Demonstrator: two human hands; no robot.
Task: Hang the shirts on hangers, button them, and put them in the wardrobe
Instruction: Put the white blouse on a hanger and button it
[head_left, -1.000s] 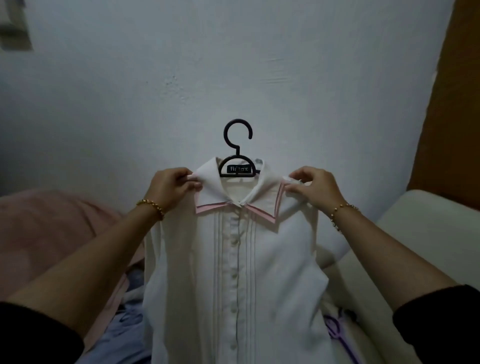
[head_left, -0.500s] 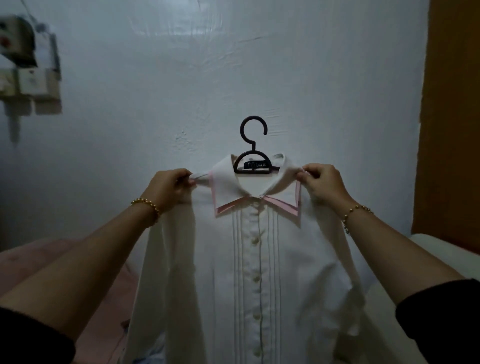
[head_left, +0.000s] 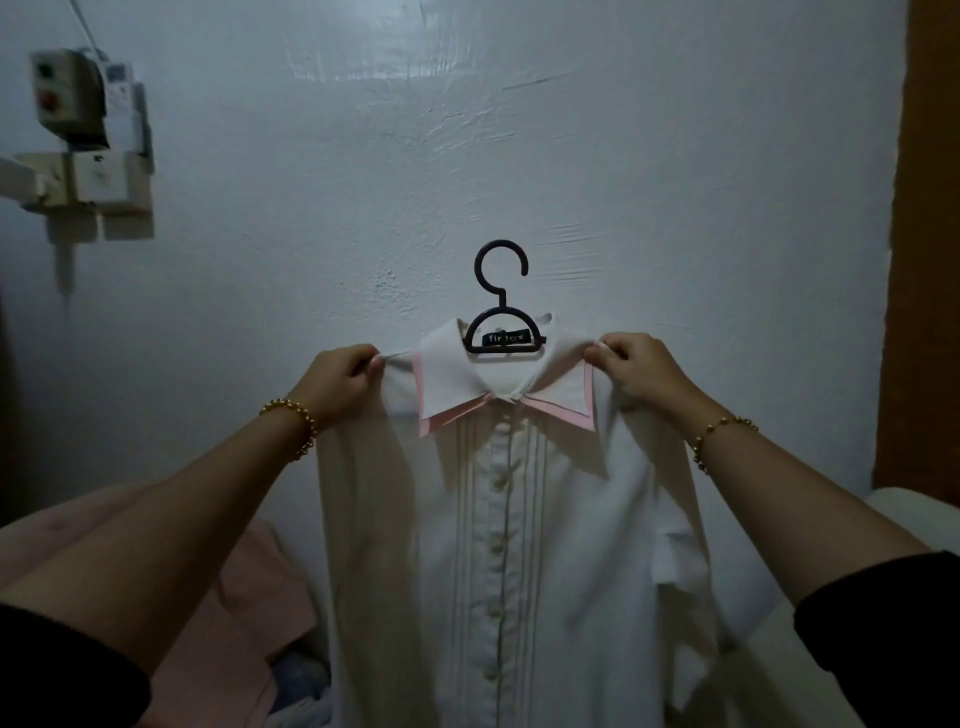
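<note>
- Left hand (head_left: 340, 375) and right hand (head_left: 636, 370): each grip pinches a shoulder of the shirt (head_left: 519, 545), held up before the wall (head_left: 519, 156).
- Shirt is on its hanger (head_left: 503, 322), placket buttoned.
- Left, by my judgement: the wardrobe, not in view.

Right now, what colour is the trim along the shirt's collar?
Pink, edging the white collar of the shirt; the head view shows it.

shirt (head_left: 519, 545): thin matt white cloth, pink-edged collar, pearly buttons. hanger (head_left: 503, 332): smooth dark plastic. wall (head_left: 519, 156): rough white paint, faint sheen. bracelets (head_left: 296, 421): shiny gold-coloured beads.
</note>
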